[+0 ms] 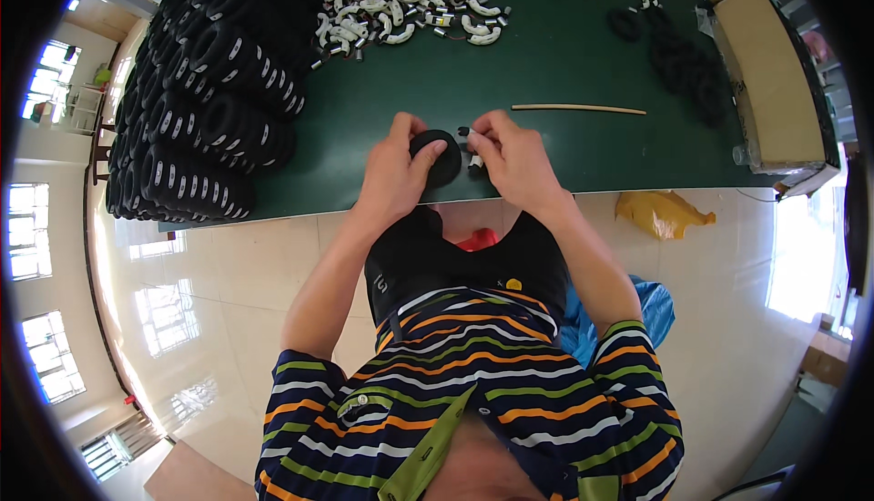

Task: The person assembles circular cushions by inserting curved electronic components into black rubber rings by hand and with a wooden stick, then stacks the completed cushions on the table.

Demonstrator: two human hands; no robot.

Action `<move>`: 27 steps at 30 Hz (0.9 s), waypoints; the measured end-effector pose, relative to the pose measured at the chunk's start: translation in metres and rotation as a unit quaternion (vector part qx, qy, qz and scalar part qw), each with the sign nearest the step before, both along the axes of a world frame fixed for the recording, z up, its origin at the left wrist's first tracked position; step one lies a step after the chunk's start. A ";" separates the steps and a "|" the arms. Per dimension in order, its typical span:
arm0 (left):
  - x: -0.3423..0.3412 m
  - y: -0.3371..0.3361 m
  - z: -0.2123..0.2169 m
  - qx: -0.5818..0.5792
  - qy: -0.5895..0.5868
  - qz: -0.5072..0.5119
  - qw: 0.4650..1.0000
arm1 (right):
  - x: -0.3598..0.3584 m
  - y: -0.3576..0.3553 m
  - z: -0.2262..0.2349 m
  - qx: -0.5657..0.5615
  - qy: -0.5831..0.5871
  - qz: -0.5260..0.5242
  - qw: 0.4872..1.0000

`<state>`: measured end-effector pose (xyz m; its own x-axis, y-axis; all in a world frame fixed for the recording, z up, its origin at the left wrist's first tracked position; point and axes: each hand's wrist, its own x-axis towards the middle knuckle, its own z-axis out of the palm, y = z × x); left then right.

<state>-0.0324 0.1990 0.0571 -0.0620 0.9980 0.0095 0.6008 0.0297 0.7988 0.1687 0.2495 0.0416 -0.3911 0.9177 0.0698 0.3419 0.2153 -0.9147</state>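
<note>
The left hand (393,168) grips a black foam ring (437,157) at the near edge of the green table (564,146). The right hand (512,159) pinches a small white-and-black connector (470,141) beside the ring, fingers closed on it.

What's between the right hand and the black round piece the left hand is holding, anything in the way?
Nothing visible blocks it. The left hand grips the black round piece at the table's near edge, and the right hand is right beside it, pinching a small white and black part against its side.
</note>
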 end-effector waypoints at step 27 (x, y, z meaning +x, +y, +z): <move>0.017 -0.008 -0.036 0.066 -0.420 0.037 0.905 | 0.003 -0.015 0.010 -0.026 0.060 0.000 0.998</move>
<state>-0.0156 0.1909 0.0216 -0.1688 0.9846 0.0463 -0.2187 -0.0833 0.9722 0.1717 0.2343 0.0518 -0.3820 0.9216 0.0688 0.2296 0.1668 -0.9589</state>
